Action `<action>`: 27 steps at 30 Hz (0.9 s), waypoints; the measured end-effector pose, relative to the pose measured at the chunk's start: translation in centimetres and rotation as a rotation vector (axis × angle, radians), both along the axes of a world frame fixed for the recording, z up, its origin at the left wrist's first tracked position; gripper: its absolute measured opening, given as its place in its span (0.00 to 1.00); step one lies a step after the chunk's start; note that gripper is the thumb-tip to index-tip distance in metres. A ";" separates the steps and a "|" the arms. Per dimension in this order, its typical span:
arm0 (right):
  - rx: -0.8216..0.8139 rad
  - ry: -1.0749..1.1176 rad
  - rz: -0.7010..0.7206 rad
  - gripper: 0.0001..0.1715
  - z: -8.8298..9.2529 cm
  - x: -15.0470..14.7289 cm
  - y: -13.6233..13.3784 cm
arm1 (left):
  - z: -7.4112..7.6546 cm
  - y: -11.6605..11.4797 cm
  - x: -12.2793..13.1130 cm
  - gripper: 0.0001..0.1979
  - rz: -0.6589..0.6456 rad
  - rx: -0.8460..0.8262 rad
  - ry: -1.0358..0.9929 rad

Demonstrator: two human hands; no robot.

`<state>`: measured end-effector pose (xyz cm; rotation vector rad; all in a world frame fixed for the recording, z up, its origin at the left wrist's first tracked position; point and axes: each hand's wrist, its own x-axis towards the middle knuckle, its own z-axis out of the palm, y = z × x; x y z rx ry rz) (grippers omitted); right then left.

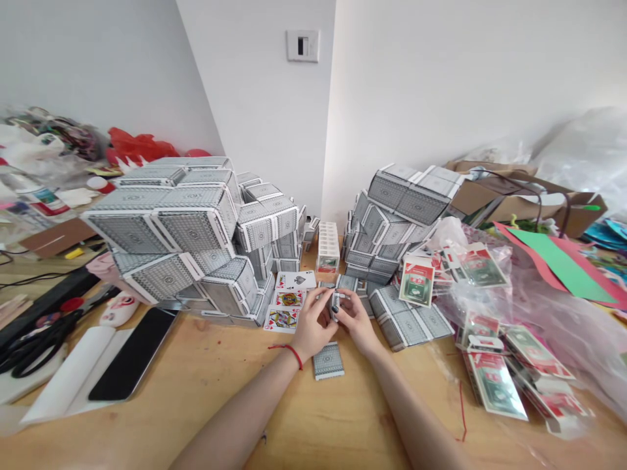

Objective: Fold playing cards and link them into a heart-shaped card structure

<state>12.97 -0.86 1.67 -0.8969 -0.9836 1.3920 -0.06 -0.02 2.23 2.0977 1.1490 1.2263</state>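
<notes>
My left hand (313, 324) and my right hand (353, 320) meet over the wooden table (245, 405), both closed on a small folded bundle of grey-backed playing cards (336, 303) held between the fingertips. A red string circles my left wrist. Just below the hands a grey-backed deck (328, 360) lies flat on the table. Face-up cards (289, 300), an ace and two court cards, lie left of my left hand.
Two heaps of cubes made of folded cards rise behind: a large one (191, 228) on the left, a smaller one (392, 222) on the right. Card boxes in plastic (494, 365) are right, a black phone (132, 352), scissors (34, 346) left, a cardboard box (514, 196) behind.
</notes>
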 end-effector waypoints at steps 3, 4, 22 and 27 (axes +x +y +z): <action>-0.032 0.070 0.042 0.24 0.0 -0.2 -0.1 | -0.3 0.0 0.0 0.31 -0.013 0.008 0.005; -0.042 0.083 0.043 0.24 0.1 -0.2 -0.1 | -0.4 0.0 0.1 0.32 -0.018 0.009 0.005; -0.108 0.265 -0.104 0.34 -0.7 -0.4 0.0 | 0.0 -0.1 -0.1 0.33 -0.227 0.018 0.001; -0.096 0.218 -0.098 0.31 -0.8 -0.4 -0.1 | 0.2 -0.1 -0.3 0.37 -0.343 -0.009 -0.043</action>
